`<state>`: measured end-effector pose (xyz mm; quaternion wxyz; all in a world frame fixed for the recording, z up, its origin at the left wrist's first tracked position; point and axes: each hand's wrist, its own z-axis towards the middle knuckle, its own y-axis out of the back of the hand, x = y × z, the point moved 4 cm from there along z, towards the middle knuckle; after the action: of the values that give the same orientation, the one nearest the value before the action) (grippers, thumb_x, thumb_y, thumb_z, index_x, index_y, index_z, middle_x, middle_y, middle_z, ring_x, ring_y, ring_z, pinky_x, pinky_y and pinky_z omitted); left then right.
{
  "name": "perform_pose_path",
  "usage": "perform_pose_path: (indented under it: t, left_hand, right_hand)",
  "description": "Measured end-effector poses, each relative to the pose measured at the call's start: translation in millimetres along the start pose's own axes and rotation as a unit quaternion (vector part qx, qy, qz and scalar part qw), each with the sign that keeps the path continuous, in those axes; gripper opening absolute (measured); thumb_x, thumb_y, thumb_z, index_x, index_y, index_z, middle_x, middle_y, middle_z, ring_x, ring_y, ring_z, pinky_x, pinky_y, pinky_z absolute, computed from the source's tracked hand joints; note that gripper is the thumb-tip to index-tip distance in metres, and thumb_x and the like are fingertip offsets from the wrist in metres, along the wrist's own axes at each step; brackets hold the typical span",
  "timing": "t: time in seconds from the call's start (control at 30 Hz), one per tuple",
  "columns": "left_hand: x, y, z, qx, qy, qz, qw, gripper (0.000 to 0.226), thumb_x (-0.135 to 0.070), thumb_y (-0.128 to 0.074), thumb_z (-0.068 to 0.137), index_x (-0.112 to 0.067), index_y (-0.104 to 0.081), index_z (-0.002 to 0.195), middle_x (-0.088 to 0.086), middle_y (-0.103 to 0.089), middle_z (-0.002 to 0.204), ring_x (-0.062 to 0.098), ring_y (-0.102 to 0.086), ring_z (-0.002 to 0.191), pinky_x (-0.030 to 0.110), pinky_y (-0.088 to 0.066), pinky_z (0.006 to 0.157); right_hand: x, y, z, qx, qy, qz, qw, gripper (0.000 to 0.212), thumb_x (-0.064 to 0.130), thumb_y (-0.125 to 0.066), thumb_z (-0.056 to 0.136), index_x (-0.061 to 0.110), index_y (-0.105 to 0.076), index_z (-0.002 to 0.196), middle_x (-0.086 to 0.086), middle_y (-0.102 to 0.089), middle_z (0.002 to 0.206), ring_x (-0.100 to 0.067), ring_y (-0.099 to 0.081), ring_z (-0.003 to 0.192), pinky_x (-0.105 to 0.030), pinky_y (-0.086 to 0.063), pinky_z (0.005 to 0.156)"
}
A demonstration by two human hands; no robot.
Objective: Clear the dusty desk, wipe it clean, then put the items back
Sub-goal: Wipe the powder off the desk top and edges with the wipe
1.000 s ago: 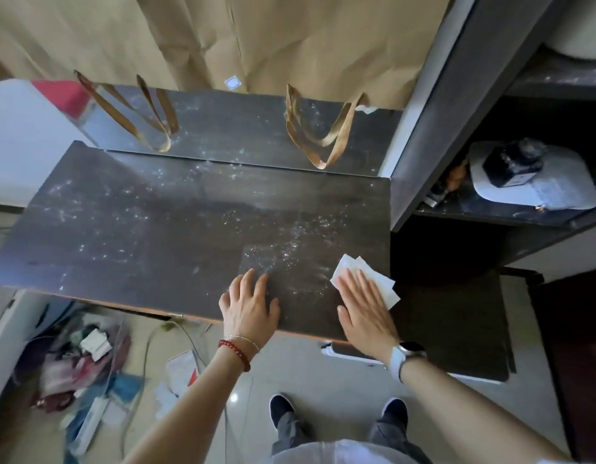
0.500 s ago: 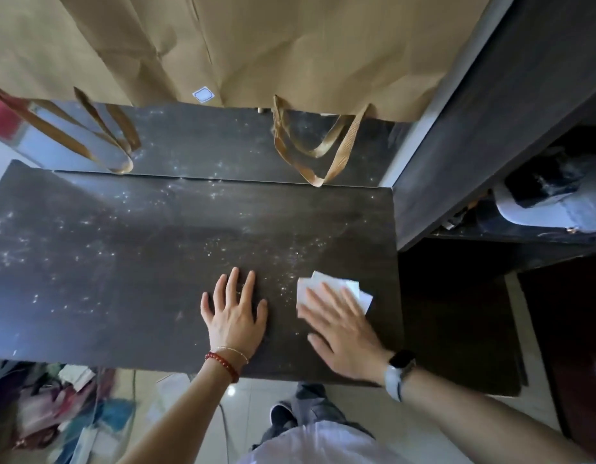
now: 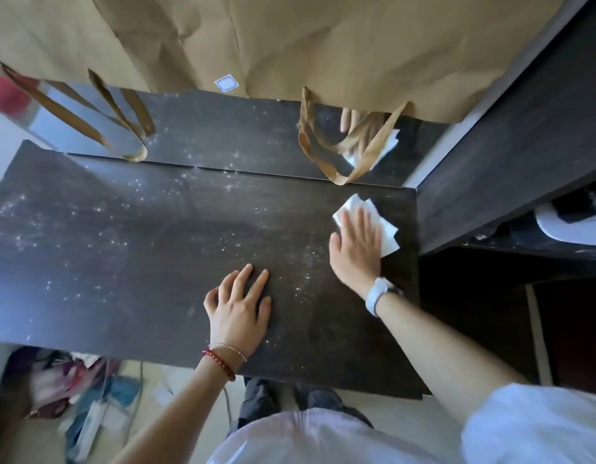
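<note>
Since a second ago, your right hand [image 3: 356, 247] is carrying the white tissue [image 3: 383, 226] from the desk's front edge up toward the far right corner, and your left hand [image 3: 240, 304] is sitting a little further in from the front edge. Right-hand fingers are lying straight and flat, pressing the tissue onto the desk [image 3: 122, 256]; left-hand fingers are spread wide, bracing on the bare surface and holding nothing. You are wiping, so keep the palm flat and the pressure even, overlap each stroke, and drag the dust toward one edge rather than scattering it (white specks are showing thickest across the middle and left, which looks untouched). Refold the tissue once it is loading up. Counting: one tissue, two hands, one desk, and two pairs of brown bag handles [image 3: 343, 152] hanging from the paper bags [image 3: 323, 45] at the back, over a glossy strip that is reflecting your hand. Cleared items [image 3: 72, 390] are lying in a heap on the floor at lower left, too blurred to count.
</note>
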<state>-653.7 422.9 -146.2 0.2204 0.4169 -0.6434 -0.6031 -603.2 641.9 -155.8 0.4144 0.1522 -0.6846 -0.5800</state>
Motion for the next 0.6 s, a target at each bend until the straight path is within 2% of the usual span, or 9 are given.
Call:
perform_pose_path:
  t: [0.03, 0.1, 0.17, 0.23, 0.3, 0.4, 0.47, 0.53, 0.6]
  left_hand:
    - [2, 0, 0, 0.001, -0.008, 0.003, 1.0, 0.05, -0.045, -0.026, 0.085, -0.031, -0.047, 0.128, 0.004, -0.049, 0.137, 0.024, -0.032, 0.125, 0.042, -0.017, 0.097]
    - [5, 1, 0, -0.006, -0.026, 0.014, 1.0, 0.046, -0.039, -0.029, 0.086, -0.027, -0.05, 0.125, 0.005, -0.054, 0.132, 0.021, -0.032, 0.12, 0.04, -0.018, 0.093]
    - [8, 0, -1, -0.015, -0.044, 0.025, 0.999, 0.044, -0.036, -0.031, 0.087, -0.025, -0.05, 0.125, 0.005, -0.056, 0.13, 0.021, -0.032, 0.119, 0.04, -0.02, 0.093]
    - [9, 0, -2, -0.023, -0.05, 0.031, 0.998, 0.044, -0.036, -0.031, 0.087, -0.026, -0.049, 0.125, 0.005, -0.056, 0.13, 0.021, -0.032, 0.119, 0.04, -0.02, 0.094]
    - [9, 1, -1, -0.024, -0.05, 0.029, 0.998, 0.044, -0.036, -0.031, 0.087, -0.026, -0.05, 0.125, 0.004, -0.056, 0.13, 0.021, -0.032, 0.119, 0.04, -0.019, 0.094]
    - [8, 3, -1, -0.017, -0.047, 0.034, 0.998, 0.044, -0.037, -0.032, 0.086, -0.027, -0.05, 0.125, 0.002, -0.056, 0.13, 0.019, -0.032, 0.119, 0.039, -0.02, 0.094]
    - [9, 3, -1, -0.014, -0.044, 0.039, 0.998, 0.044, -0.038, -0.032, 0.085, -0.029, -0.049, 0.125, 0.001, -0.055, 0.131, 0.018, -0.033, 0.119, 0.038, -0.022, 0.094]
    - [11, 2, 0, -0.017, -0.044, 0.04, 0.998, 0.045, -0.039, -0.031, 0.085, -0.031, -0.048, 0.126, -0.001, -0.054, 0.132, 0.017, -0.032, 0.119, 0.04, -0.027, 0.095]
    - [13, 1, 1, -0.013, -0.05, 0.039, 0.998, 0.046, -0.041, -0.031, 0.085, -0.031, -0.047, 0.127, -0.001, -0.054, 0.133, 0.018, -0.032, 0.12, 0.044, -0.036, 0.096]
  right_hand:
    - [18, -9, -28, 0.024, 0.097, -0.003, 0.995, 0.05, 0.029, -0.032, 0.086, 0.011, -0.039, 0.132, -0.02, -0.037, 0.144, -0.035, -0.028, 0.135, -0.05, -0.019, 0.109]
    - [41, -19, -85, 0.107, 0.251, -0.016, 0.962, 0.048, 0.031, -0.034, 0.087, 0.019, -0.035, 0.133, -0.01, -0.037, 0.145, -0.026, -0.024, 0.136, -0.045, -0.015, 0.108]
    - [38, -14, -91, 0.127, 0.297, -0.026, 0.946, 0.048, 0.032, -0.035, 0.088, 0.021, -0.036, 0.135, -0.004, -0.038, 0.145, -0.02, -0.024, 0.135, -0.04, -0.014, 0.109]
    - [22, -6, -52, 0.075, 0.233, -0.045, 0.969, 0.049, 0.032, -0.035, 0.088, 0.015, -0.044, 0.133, -0.008, -0.048, 0.139, -0.023, -0.034, 0.132, -0.039, -0.025, 0.106]
    - [1, 6, -3, 0.033, 0.129, -0.075, 0.988, 0.051, 0.033, -0.03, 0.086, 0.01, -0.05, 0.127, -0.013, -0.052, 0.134, -0.028, -0.044, 0.126, -0.041, -0.039, 0.099]
    - [-18, 15, 35, 0.056, 0.072, -0.113, 0.989, 0.053, 0.031, -0.025, 0.083, 0.007, -0.051, 0.122, -0.02, -0.049, 0.132, -0.035, -0.044, 0.125, -0.047, -0.046, 0.094]
    - [-21, 12, 46, 0.059, 0.055, -0.116, 0.99, 0.055, 0.032, -0.023, 0.084, 0.005, -0.044, 0.127, -0.022, -0.039, 0.14, -0.037, -0.033, 0.131, -0.05, -0.035, 0.103]
    - [-11, 5, 43, 0.062, 0.015, -0.089, 0.994, 0.057, 0.036, -0.023, 0.087, 0.008, -0.035, 0.135, -0.02, -0.026, 0.148, -0.035, -0.018, 0.138, -0.049, -0.017, 0.111]
    - [11, -6, 21, 0.074, 0.065, -0.067, 0.993, 0.056, 0.039, -0.023, 0.087, 0.011, -0.037, 0.134, -0.018, -0.027, 0.148, -0.035, -0.014, 0.14, -0.049, -0.014, 0.112]
